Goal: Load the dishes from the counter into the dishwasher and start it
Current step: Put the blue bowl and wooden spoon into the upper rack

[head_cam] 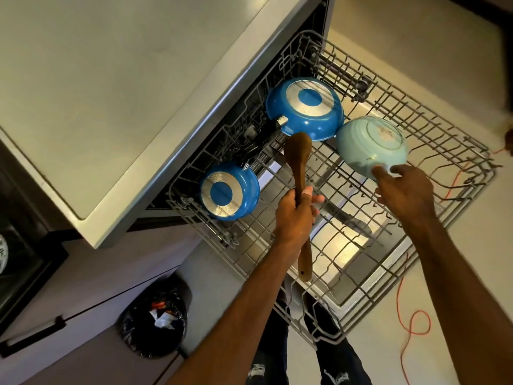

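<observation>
Grey wire dishwasher rack (444,140): pulled out.
Large blue frying pan (305,107): inverted, at the rack's back.
Small blue saucepan (229,191): inverted, at the rack's left.
Pale turquoise ceramic bowl (372,143): inverted on the rack, just beside the large pan. The right hand (405,190) pinches its near rim.
Brown wooden spoon (298,151): held above the rack. The left hand (294,215) is curled fully round its handle.
Orange cord (410,323): on the floor.
</observation>
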### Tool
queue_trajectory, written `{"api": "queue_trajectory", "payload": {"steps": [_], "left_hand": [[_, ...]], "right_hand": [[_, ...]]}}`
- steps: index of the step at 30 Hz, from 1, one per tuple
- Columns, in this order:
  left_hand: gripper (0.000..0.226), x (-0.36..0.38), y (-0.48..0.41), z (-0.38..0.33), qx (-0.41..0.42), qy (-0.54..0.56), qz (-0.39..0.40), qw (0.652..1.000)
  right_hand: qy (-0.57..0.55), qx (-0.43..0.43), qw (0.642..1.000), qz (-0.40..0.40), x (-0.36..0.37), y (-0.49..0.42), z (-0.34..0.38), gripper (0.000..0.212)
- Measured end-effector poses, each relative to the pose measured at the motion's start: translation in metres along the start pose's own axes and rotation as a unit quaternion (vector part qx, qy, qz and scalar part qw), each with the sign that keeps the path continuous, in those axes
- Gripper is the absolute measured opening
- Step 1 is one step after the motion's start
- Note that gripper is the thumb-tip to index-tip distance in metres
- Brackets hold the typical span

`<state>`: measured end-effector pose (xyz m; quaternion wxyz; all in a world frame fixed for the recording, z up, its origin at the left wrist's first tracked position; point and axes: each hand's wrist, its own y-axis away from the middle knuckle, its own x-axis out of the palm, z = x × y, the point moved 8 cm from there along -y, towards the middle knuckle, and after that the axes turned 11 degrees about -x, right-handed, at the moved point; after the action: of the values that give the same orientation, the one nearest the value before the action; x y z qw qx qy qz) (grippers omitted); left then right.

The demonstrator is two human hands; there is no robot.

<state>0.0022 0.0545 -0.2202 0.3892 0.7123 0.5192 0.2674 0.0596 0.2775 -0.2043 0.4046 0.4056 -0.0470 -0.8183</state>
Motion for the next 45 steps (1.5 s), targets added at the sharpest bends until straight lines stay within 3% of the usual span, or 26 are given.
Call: {"api": "queue_trajectory", "payload": {"steps": [1,4,8,10,13,18,24,38,45], "left_hand": [[0.028,0.002,0.001,-0.001,-0.005,0.009,0.013,1.0],[0.035,0.007,0.001,-0.001,-0.015,-0.011,0.032,0.999],[0.038,0.013,-0.004,0.001,-0.053,0.013,0.067,0.996],[0.042,0.015,-0.006,-0.002,-0.063,0.012,0.073,0.995],[0.043,0.016,-0.013,-0.005,-0.066,-0.018,0.088,0.994],[0.035,0.0,-0.026,-0.006,-0.045,-0.132,0.049,0.989],[0.026,-0.03,-0.033,-0.008,-0.037,-0.136,0.011,0.99],[0.034,-0.052,-0.034,-0.017,-0.018,-0.115,-0.024,0.993],[0.034,-0.056,-0.027,-0.02,-0.012,-0.096,-0.019,0.995]], "right_hand": [[0.0,-0.008,1.0,0.011,0.002,0.007,0.005,0.08],[-0.044,-0.05,0.995,0.08,0.022,0.035,0.024,0.017],[-0.059,-0.079,0.965,0.242,0.062,0.065,0.042,0.021],[-0.1,-0.07,0.953,0.277,0.075,0.072,0.041,0.016],[-0.099,-0.102,0.961,0.237,0.076,0.067,0.038,0.021],[0.026,-0.21,0.964,0.16,0.068,0.05,0.043,0.011],[0.109,-0.242,0.957,0.115,0.091,0.028,0.032,0.014],[0.212,-0.34,0.911,0.097,0.145,-0.013,0.043,0.011],[0.225,-0.29,0.922,0.124,0.145,-0.016,0.038,0.016]]}}
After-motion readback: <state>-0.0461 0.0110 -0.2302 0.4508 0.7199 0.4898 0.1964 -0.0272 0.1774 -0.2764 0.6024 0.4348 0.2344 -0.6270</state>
